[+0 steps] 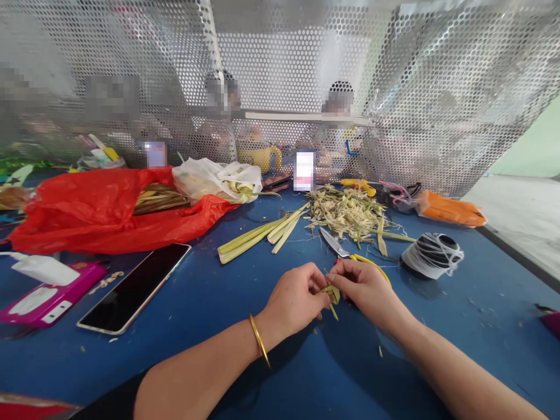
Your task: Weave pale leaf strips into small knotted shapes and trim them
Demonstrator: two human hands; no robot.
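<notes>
Between my hands is a small folded piece of pale green leaf strip, its thin end hanging down. My left hand pinches it from the left, fingers curled. From the right, my right hand closes its thumb and fingertips on the piece's upper edge. Just beyond my right hand lie scissors with yellow handles, partly covered by that hand. Several long pale green leaf strips lie on the blue table ahead of my left hand. A heap of leaf scraps sits behind the scissors.
A spool of white thread stands at right, near an orange packet. Left are a phone, a magenta power strip and a red plastic bag holding dry strips. Behind a perforated metal screen sit several people.
</notes>
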